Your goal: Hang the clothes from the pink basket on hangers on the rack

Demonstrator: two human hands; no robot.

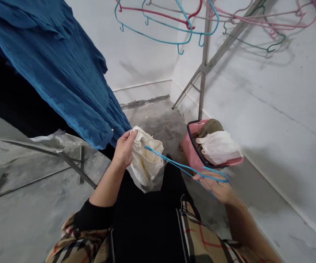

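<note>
A cream-coloured garment (148,166) hangs in front of my legs, its top edge pinched by my left hand (125,148). My right hand (214,185) is closed around a blue clothes hanger (179,164), low and to the right. The far end of the hanger reaches into the opening of the garment. What kind of garment it is cannot be made out, as it is bunched up.
A pink laundry basket (193,146) with white and brown clothes stands by the right wall. Blue, red, pink and green hangers (158,38) hang overhead from a metal rack (204,69). At left, a blue garment (64,69) hangs beside black clothing (15,91).
</note>
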